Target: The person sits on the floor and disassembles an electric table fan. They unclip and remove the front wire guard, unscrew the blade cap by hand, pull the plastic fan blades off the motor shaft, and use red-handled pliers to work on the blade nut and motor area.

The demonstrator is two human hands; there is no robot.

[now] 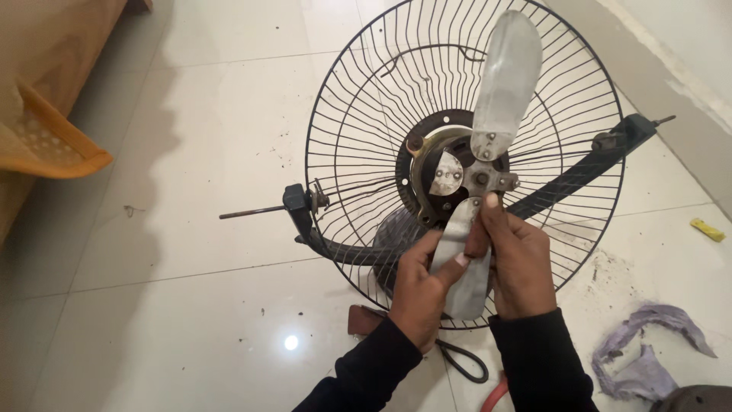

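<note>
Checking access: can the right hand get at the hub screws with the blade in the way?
Probably yes. The right hand grips the lower blade just below the hub, whose screws face the camera uncovered.

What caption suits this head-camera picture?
Both hands, left and right, grip the lower metal fan blade before the wire guard.

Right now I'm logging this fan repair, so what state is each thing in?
Wire guard: rear half only, front cover off.
Upper blade: fixed on hub, bare.
Lower blade: gripped by both hands.
Small blade stub: short, on hub.
Left hand: closed on lower blade.
Right hand: closed on lower blade.
Purple rag: crumpled on floor.
</note>
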